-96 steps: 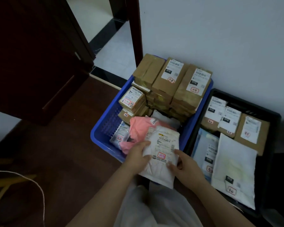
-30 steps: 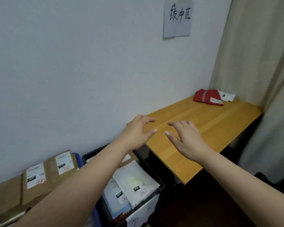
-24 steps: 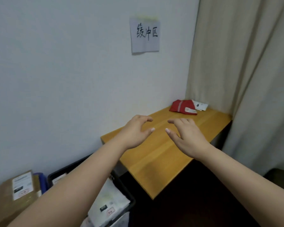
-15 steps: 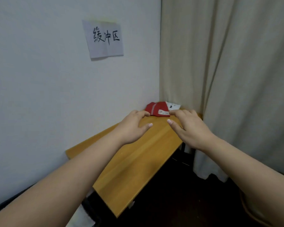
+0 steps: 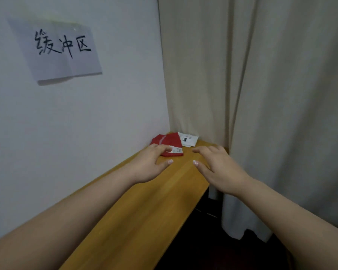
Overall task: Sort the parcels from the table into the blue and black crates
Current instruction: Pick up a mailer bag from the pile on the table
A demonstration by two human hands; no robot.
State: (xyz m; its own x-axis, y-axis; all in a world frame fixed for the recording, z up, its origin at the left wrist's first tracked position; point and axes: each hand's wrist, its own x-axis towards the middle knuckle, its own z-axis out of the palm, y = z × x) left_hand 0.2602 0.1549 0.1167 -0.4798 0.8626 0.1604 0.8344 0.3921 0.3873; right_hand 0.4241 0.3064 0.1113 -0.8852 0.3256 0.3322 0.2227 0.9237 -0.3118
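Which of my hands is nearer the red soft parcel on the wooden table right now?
Left. The left hand has its fingertips over the red soft parcel, seemingly touching it. The right hand hovers to the parcel's right, apart from it, nearer the white parcel.

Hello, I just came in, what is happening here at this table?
A person is reaching with both bare hands toward the far corner of a wooden table, where two parcels lie: a red parcel and a white parcel beside it, partly under it. The left hand has its fingers spread over the red parcel's near edge, and the right hand is open just to the right of it. Neither hand has a grip on anything yet. The crates are not in view.
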